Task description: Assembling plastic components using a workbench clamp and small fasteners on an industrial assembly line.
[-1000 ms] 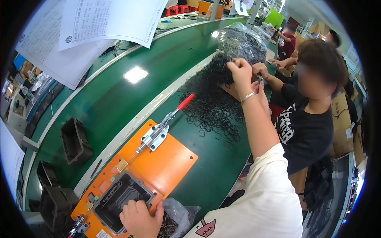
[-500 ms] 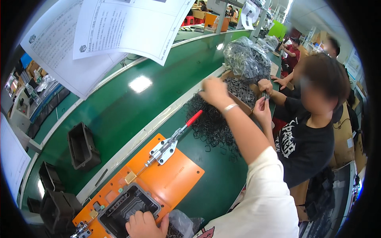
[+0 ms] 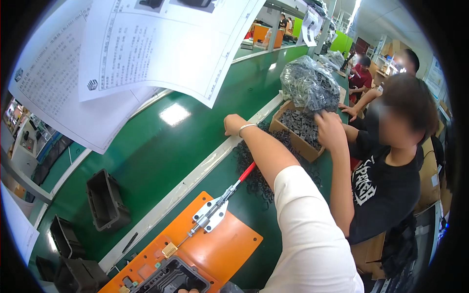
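My right hand is stretched over the pale rail at the green conveyor's near edge, its fingers curled; whatever they hold, if anything, is hidden. Below that wrist lies a heap of small black wire-like clips. Of my left hand just a bit of the fingers shows at the lower edge, by the dark grey housing, whose open side faces up. The housing sits in an orange fixture plate. A toggle clamp with a red handle is mounted on that plate.
A cardboard box of dark parts and a clear bag of parts stand beyond the heap. A co-worker in black reaches into that box from the right. Dark housings rest on the conveyor; paper sheets hang upper left.
My right hand has moved left from above the clip heap to over the rail. My left hand has slipped mostly out of view. The co-worker's hand now reaches over the cardboard box.
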Motion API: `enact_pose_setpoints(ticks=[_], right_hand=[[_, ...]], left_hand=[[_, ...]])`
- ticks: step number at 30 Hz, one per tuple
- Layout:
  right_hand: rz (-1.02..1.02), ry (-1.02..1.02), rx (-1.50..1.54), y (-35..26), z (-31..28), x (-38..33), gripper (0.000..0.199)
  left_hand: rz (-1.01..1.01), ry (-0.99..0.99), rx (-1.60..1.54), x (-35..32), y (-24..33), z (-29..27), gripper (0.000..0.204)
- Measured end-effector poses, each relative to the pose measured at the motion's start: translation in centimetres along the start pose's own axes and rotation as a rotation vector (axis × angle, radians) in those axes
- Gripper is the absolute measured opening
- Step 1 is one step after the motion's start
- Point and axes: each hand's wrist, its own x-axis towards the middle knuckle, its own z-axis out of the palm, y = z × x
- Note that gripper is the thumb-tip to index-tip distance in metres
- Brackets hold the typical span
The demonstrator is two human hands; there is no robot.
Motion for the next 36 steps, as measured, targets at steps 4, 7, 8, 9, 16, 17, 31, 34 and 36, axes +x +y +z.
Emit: enact_pose_setpoints(ticks=[4,7,8,9,16,17,31,34,36], right_hand=[[-0.032,0.055,0.097,0.5,0.5,-0.2,0.018],[-0.030,0.122,0.160,0.6,0.7,-0.8,0.013],[-0.007,0.165,0.212,0.5,0.6,-1.0,0.010],[-0.018,0.177,0.220,0.4,0.4,-1.2,0.010],[-0.097,0.453,0.286,-0.6,-4.1,-6.2,0.007],[-0.055,0.463,0.264,-0.5,-4.9,-8.0,0.007],[0.488,0.510,0.017,0.6,-1.7,-26.9,0.056],[0.534,0.396,0.115,0.7,-1.2,-24.3,0.110],[0.582,0.303,0.211,0.9,-1.0,-22.6,0.120]], left_hand=[[-0.003,0.001,0.010,0.1,0.1,0.0,0.043],[0.003,0.016,0.011,0.1,0.0,-0.3,0.043],[0.008,0.014,0.009,0.1,0.0,-0.4,0.043],[0.013,0.014,0.006,0.1,0.0,-0.4,0.043],[0.024,0.025,0.007,0.1,-0.1,-0.4,0.042],[0.023,0.043,0.004,0.2,-0.1,-0.3,0.043],[0.005,0.044,-0.037,-0.8,0.2,0.9,0.041],[0.024,0.055,-0.015,-0.9,0.1,0.9,0.041],[0.009,0.060,-0.008,-0.9,0.1,0.9,0.041]])
